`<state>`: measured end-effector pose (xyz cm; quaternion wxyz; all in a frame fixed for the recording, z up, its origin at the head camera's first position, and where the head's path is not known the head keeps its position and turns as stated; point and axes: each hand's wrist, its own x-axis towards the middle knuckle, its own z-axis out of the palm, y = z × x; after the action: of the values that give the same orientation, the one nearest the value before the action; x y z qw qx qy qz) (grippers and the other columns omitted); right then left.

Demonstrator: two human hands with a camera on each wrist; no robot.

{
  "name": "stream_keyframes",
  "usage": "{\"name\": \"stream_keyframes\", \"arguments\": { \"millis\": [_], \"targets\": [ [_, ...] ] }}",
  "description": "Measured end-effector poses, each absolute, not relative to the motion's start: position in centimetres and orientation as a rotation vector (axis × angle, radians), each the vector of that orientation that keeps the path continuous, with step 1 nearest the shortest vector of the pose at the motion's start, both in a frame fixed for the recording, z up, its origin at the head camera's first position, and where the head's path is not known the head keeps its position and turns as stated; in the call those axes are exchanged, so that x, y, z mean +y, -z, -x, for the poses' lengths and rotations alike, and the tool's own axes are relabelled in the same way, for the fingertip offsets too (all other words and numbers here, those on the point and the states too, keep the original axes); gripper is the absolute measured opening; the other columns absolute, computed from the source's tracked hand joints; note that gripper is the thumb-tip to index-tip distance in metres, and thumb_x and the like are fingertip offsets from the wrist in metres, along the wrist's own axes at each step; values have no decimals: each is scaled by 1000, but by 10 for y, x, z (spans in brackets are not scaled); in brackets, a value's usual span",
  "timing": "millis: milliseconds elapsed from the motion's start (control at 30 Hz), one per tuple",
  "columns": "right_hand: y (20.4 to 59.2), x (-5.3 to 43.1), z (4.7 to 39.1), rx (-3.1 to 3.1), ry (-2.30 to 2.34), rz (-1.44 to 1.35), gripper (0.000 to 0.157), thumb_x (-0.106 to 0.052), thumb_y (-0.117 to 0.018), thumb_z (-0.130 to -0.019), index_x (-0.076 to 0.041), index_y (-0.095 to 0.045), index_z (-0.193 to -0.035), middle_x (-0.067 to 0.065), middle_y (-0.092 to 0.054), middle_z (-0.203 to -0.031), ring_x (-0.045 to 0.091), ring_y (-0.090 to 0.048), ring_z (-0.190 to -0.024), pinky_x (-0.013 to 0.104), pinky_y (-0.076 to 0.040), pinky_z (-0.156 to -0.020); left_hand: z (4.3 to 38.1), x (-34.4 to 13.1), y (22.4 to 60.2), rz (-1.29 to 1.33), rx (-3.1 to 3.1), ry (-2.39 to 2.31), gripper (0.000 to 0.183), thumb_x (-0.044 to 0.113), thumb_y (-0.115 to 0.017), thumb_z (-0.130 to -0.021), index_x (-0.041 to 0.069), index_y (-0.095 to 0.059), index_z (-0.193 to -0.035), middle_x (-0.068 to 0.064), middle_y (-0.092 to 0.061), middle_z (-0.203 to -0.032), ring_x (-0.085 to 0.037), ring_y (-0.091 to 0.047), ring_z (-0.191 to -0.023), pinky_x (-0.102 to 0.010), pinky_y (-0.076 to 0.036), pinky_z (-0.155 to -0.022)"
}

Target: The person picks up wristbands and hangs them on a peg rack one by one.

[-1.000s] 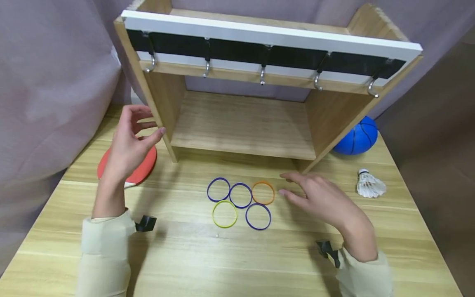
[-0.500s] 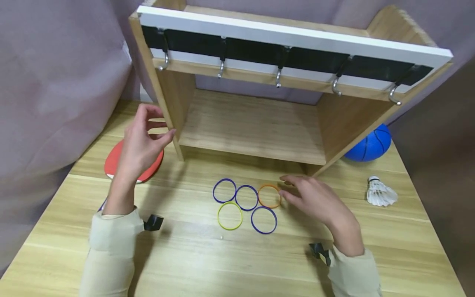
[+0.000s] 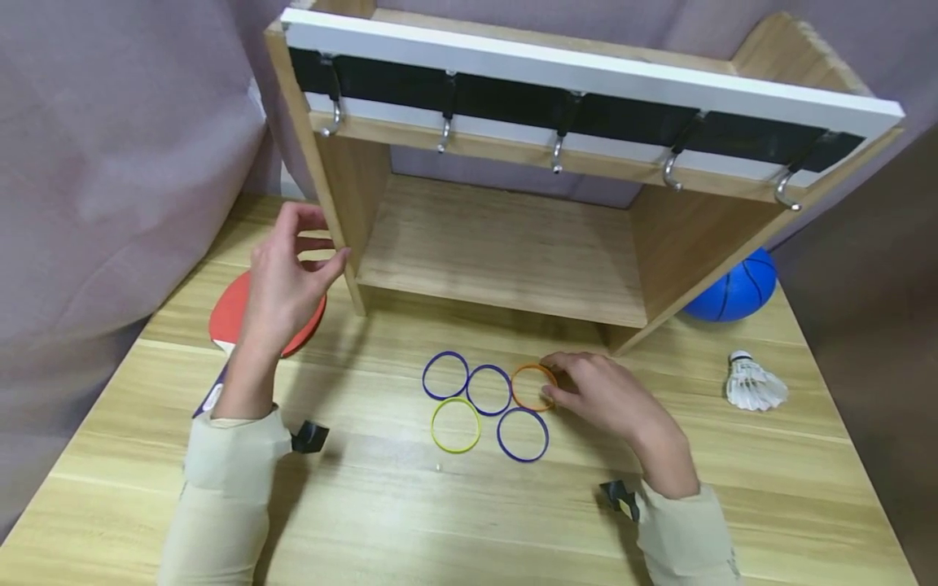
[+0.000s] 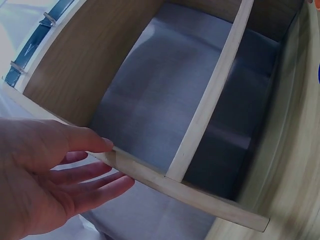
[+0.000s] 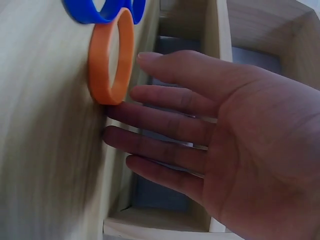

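Head view. Your left hand (image 3: 284,281): thumb and fingers nearly together, pinching the front edge of the side panel (image 3: 355,187), part of the wooden rack (image 3: 545,65). Your right hand (image 3: 604,391): spread, grasping nothing, thumb tip over the orange ring (image 3: 532,365). That ring lies flat on the bench (image 3: 410,521), right end of the upper row, beside three blue rings (image 3: 488,366) and one yellow ring (image 3: 456,452). Edges: a narrow strip of bench separates rings and rack; a broad stretch runs between your forearms. Along the bench's right edge: blue ball (image 3: 736,286), shuttlecock (image 3: 755,384). Beneath your left forearm: red paddle (image 3: 233,309).

Changed since half a second earlier: your right hand sits further left, its thumb reaching farther across the ring. Unchanged: the rings' grouping, your left hand at the panel.

Left wrist view. Your thumb touches the panel's edge, fingers behind it; the shelf board (image 4: 212,92) meets the panel beyond.

Right wrist view. Your fingers extend, thumb apart, tips just beside the orange ring; contact, you cannot tell.
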<state>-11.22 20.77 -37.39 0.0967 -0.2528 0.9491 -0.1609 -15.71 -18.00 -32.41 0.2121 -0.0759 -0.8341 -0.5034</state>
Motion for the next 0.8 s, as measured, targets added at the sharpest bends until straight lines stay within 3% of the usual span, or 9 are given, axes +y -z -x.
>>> {"name": "stream_keyframes", "arguments": {
  "millis": [367,800],
  "targets": [
    [385,206,118,2896,493,769,19,-8,-73,-87,-5,-73,-105,4,-72,-96,19,-66,-86,41,-58,-76,158,-178,324,228,-2289,1414,41,-6,-70,-85,-2,-50,-120,-11,-62,-116,-25,-68,-96,-22,-60,-75],
    [394,203,124,3028,472,719,7,-10,-77,-84,-11,-76,-91,-3,-70,-80,13,-62,-67,33,-55,-59,158,-178,324,228,-2295,1392,41,-5,-70,-85,1,-51,-120,-9,-62,-115,-21,-68,-94,-27,-61,-73]
  ]
}}
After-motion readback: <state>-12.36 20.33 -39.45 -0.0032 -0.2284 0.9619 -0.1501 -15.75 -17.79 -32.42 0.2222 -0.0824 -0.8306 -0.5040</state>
